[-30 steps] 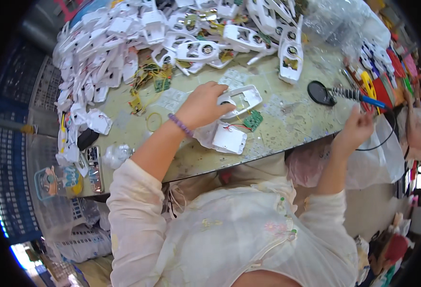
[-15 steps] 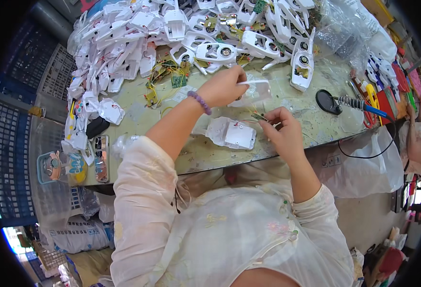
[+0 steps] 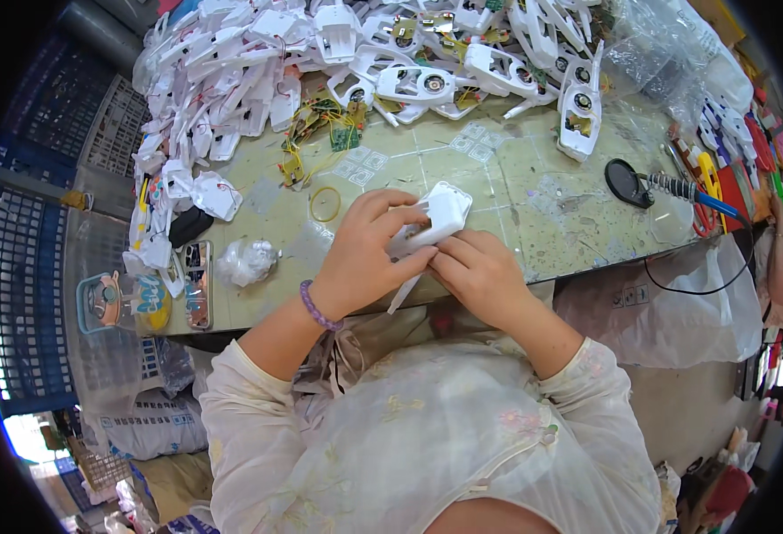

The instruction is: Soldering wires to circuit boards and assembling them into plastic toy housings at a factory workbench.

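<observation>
Tabletop [image 3: 551, 205]: pale green, stained; carries all pieces below except what is held up in the hands

Heap of white housings [image 3: 231, 80]: far side of tabletop, spilling down its left; some shells open, wires and round parts showing

Clear plastic bag [image 3: 645, 58]: crumpled, far right, beside the heap

Left hand [image 3: 378, 245]: curled over the held piece from its left, fingers on its upper side, thumb near the right fingertips

Right hand [image 3: 480, 271]: closed in from the lower right, fingers bent and gripping the near edge; half a second ago it was at the wires, apart from the left

White housing [image 3: 447, 210]: one item, in both hands, tilted, above the near edge of the tabletop; boxy shell, lying flat half a second ago, now apparently lifted; work judged gathered into one grip, whether shells are closed or merely stacked cannot be told; wired green board formerly beside it now out of sight

Soldering iron [image 3: 714, 204]: blue handle, in coiled holder, right side, untouched

Bunch of wired circuit boards [image 3: 347, 138]: beyond the left hand

Yellow ring [image 3: 310, 204]: loop, near the left hand
</observation>
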Available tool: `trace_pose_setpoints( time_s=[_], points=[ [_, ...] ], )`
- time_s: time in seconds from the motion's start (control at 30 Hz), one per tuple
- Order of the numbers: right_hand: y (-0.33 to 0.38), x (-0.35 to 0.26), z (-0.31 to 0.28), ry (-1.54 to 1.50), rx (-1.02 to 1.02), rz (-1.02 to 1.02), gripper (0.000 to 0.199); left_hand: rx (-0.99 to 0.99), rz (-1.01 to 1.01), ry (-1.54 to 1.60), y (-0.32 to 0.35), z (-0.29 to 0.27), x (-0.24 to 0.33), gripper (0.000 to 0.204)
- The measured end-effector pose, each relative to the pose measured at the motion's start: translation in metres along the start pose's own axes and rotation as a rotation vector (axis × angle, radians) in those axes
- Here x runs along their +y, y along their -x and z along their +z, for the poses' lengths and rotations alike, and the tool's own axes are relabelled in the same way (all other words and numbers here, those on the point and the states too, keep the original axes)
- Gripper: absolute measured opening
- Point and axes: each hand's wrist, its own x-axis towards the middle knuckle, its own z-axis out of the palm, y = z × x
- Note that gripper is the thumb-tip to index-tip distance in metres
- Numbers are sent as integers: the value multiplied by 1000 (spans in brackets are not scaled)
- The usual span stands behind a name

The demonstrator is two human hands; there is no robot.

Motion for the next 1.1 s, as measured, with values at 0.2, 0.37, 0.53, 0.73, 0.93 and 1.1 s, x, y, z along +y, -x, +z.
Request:
trace_pose_setpoints(
  time_s=[0.2,0.37,0.53,0.73,0.93,1.1],
  points=[
    [-3,-4,3,-58,58,-40,16,-211,-433,497,2,-1,-9,49],
    [1,-8,-4,-49,-65,-22,17,-53,-540,597,-10,4,10,59],
    [13,-21,-10,-116,-144,3,20,-88,-240,-17,-4,33,19,69],
    [20,-16,-42,-161,13,5,21,-47,-208,-166,-1,38,27,71],
    [-2,63,-73,159,150,421,26,-233,-322,135,10,-15,41,72],
    [-18,130,-86,494,78,603,42,-964,-226,822,99,-67,12,83]
  ],
)
